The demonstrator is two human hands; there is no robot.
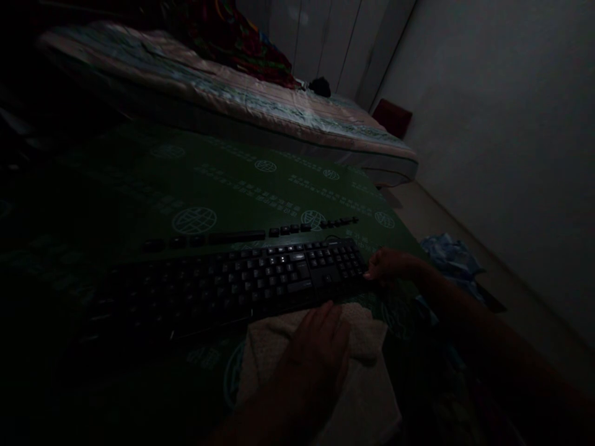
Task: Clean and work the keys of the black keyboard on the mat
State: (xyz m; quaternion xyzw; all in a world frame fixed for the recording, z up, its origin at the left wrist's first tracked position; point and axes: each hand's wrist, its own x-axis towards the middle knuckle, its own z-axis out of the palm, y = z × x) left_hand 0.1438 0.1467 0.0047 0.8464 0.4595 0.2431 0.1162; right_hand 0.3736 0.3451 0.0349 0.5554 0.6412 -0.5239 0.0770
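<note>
A black keyboard [260, 279] lies on a green printed surface [232, 192] in a dim room. My left hand [311, 353] rests flat, fingers stretched out, on a pale towel [367, 371] just in front of the keyboard. My right hand [388, 265] is at the keyboard's right end, fingers curled against its edge. A row of loose black keycaps [251, 235] lies on the green surface behind the keyboard.
A mattress with a pale patterned sheet [242, 105] runs along the back, with colourful cloth [242, 43] piled on it. A dark red cushion [392, 118] stands by the wall. Blue cloth [449, 257] lies on the floor at the right.
</note>
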